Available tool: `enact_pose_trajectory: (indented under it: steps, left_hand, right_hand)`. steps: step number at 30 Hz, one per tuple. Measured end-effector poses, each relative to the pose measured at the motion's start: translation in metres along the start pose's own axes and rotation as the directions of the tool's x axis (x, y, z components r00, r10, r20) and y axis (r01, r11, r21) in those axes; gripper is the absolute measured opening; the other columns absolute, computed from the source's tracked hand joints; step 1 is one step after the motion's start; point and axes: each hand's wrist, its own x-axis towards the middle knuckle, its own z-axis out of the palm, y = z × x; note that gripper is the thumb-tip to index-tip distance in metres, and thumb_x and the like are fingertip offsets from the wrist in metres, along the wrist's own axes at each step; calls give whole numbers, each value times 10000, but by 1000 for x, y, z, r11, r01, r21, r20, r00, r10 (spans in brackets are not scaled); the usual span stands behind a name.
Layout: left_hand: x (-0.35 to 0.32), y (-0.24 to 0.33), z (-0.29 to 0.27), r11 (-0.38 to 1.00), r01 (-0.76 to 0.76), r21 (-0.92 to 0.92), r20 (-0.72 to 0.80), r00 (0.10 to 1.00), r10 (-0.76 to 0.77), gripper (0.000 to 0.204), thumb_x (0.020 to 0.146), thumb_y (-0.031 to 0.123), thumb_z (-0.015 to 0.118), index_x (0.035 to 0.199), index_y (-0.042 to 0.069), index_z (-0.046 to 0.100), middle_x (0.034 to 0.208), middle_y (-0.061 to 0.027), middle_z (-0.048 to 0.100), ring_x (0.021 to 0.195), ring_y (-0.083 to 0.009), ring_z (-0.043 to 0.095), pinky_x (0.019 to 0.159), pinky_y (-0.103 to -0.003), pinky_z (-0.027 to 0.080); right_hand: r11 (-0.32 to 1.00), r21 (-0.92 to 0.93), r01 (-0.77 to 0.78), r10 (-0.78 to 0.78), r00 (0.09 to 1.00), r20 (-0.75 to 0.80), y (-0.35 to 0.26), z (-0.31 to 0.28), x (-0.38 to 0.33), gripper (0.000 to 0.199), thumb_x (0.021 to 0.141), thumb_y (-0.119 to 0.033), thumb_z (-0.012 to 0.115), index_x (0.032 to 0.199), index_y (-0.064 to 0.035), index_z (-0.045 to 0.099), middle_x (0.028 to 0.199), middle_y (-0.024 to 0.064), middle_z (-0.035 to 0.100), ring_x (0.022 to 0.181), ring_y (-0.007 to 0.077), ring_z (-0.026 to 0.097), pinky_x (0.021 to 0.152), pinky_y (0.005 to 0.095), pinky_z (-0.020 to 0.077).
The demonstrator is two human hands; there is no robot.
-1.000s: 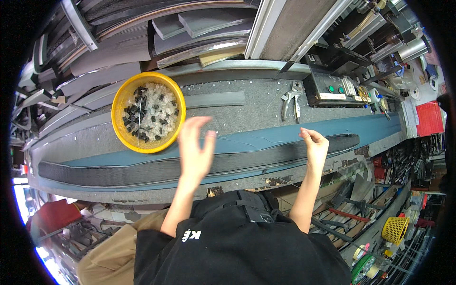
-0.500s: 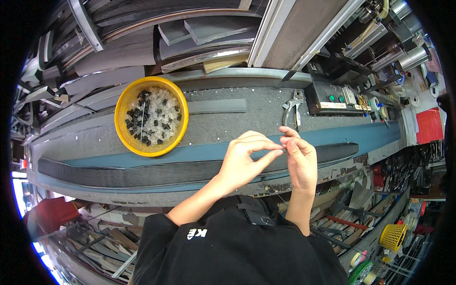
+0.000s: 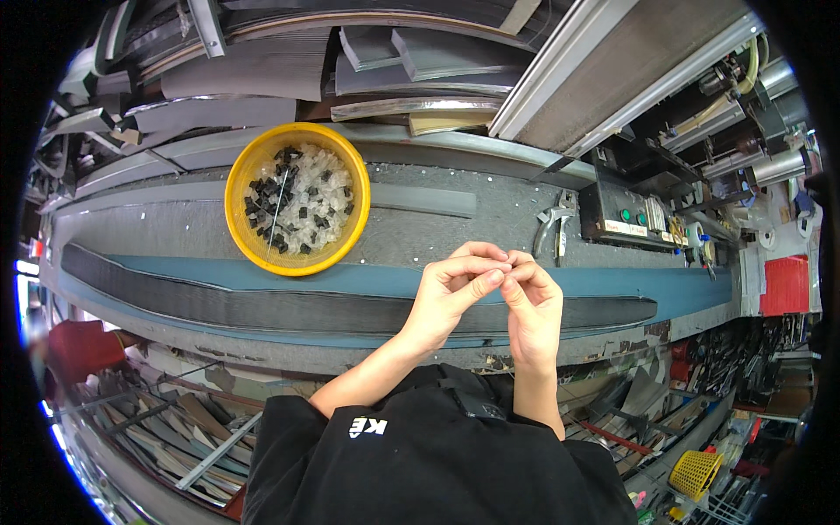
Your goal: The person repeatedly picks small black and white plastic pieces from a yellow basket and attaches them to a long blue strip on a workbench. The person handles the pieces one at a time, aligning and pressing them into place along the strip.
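Note:
My left hand point(image 3: 448, 296) and my right hand point(image 3: 535, 315) meet fingertip to fingertip above the bench, each closed in a pinch. Whatever is between their fingers is too small or hidden to make out. Under them lies a long bundle of thin black pleated layers point(image 3: 262, 317) on a blue-grey strip point(image 3: 385, 278). To the left, beyond the bundle, stands a round yellow basket point(image 3: 234, 210). Small black and clear plastic pieces point(image 3: 319, 206) fill its bottom, and a thin rod point(image 3: 280, 206) lies across them.
Metal hand pliers point(image 3: 553, 229) lie on the bench past my right hand. Behind them sits a black control box point(image 3: 626, 229) with green buttons. A flat grey bar point(image 3: 429, 201) lies right of the basket. Stacked panels and profiles point(image 3: 455, 57) line the back.
My hands have drawn together, the right one moving left until its fingertips meet the left's. The view has shifted slightly, while the basket and bundle stay on the bench.

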Motion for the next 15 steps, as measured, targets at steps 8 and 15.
enact_pose_trajectory:
  steps: [8,15]
  left_hand:
    - [-1,8,-23,959,-161,235,66,987,149,138,793,119,782,924,76,766,1217,-65,523,1137,-183,458,1014,-358,352]
    - [-10,14,-41,901,-213,378,65,977,204,115,766,121,797,862,72,756,1183,-64,519,1133,-188,456,1007,-356,346]
  right_hand:
    - [919,86,-385,365,913,182,-6,2,2,313,951,-202,641,1142,44,614,967,57,642,803,122,584,710,265,466]
    - [893,170,-417,392,906,162,8,5,-1,99,916,-76,669,957,12,686,787,-5,574,582,43,382,487,204,270]
